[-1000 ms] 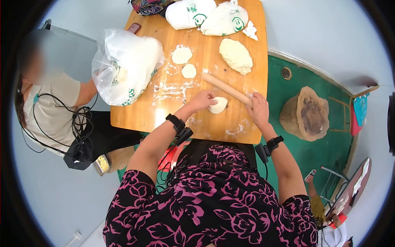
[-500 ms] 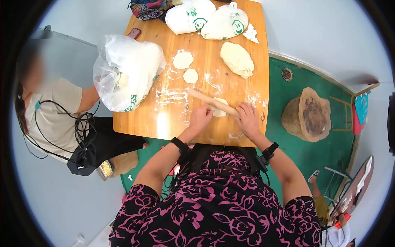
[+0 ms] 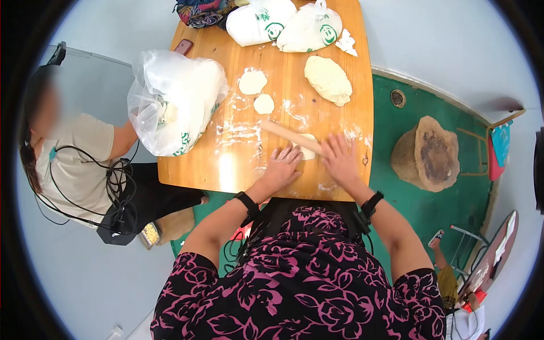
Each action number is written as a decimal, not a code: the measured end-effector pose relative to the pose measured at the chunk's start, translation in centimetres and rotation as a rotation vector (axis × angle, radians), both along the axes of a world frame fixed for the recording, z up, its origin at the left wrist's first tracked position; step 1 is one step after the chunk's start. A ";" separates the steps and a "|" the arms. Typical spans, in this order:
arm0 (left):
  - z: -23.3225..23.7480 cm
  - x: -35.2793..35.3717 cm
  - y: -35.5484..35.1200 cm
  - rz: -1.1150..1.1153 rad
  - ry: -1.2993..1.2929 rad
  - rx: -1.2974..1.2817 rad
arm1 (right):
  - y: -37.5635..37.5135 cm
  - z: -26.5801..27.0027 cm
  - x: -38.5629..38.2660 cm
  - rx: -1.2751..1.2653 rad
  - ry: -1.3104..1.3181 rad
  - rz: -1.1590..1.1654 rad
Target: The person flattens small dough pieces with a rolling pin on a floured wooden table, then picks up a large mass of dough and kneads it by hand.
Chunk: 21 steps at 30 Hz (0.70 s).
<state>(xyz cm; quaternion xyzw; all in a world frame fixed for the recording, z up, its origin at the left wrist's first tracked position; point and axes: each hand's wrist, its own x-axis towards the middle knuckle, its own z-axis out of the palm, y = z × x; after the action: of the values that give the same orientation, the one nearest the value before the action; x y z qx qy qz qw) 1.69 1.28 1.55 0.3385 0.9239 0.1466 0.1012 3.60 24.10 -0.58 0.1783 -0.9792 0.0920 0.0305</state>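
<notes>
A wooden rolling pin (image 3: 290, 137) lies slantwise over a small flat dough round (image 3: 309, 148) near the front of the wooden table (image 3: 238, 164). My right hand (image 3: 341, 157) rests on the pin's lower right end, fingers spread. Just left of the dough round, my left hand (image 3: 283, 168) lies palm down with its fingers spread and nothing in it. Two flattened dough rounds (image 3: 253, 82) (image 3: 264, 103) sit farther back on the floured tabletop. A large oval lump of dough (image 3: 328, 80) lies at the back right.
A big plastic bag (image 3: 175, 102) stands at the table's left side. White bags (image 3: 309, 28), a phone (image 3: 183, 46) and a patterned cloth (image 3: 201, 11) are at the back. A person (image 3: 79, 153) sits at the left. A tree-stump stool (image 3: 428, 153) stands on the right.
My left hand has let go of the dough's edge and opened flat beside it. The fingers of my right hand have spread and straightened on the rolling pin. The view has shifted slightly.
</notes>
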 end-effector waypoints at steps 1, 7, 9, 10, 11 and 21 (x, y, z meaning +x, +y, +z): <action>0.1 0.0 0.1 0.000 0.012 0.004 | 0.5 1.0 -1.6 0.009 -0.007 -0.013; 0.0 0.4 1.0 -0.054 0.100 -0.037 | 1.1 1.6 -4.3 0.006 0.003 0.040; -0.5 0.8 1.4 -0.151 0.050 -0.010 | 0.6 1.4 -2.7 0.001 -0.005 0.103; -0.4 0.9 1.5 -0.198 0.026 0.001 | 0.2 1.3 -1.5 -0.014 -0.014 0.154; -0.4 0.9 1.4 -0.203 0.019 -0.041 | 0.1 1.1 -0.9 -0.028 -0.023 0.203; 1.1 -0.9 0.9 -0.162 -0.162 0.115 | 0.8 1.1 -7.0 -0.073 0.086 -0.119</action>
<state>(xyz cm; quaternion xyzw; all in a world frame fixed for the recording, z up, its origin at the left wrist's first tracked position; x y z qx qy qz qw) 0.84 2.16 2.67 0.4043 0.8724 0.2174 0.1677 -3.44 24.94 0.50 0.1225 -0.9818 0.1180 0.0842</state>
